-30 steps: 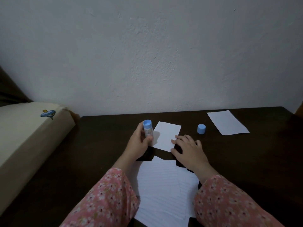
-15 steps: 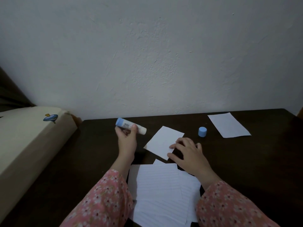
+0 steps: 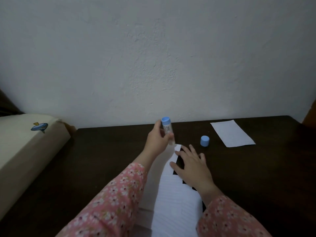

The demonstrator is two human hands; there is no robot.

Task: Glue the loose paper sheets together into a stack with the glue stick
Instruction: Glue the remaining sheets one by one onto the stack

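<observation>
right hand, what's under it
The right hand lies flat on a paper sheet, over dark table. Only the sheet's left edge and top corner show; the rest is covered.

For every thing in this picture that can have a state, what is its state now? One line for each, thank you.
glue stick: uncapped, nearly upright, tip down at the small sheet's far corner
blue cap: off, standing on the table
left hand: grips the glue stick
right hand: flat, fingers spread, presses the small sheet
lined sheets: loose, overlapping, near the person
far sheet: lying flat, apart
</observation>
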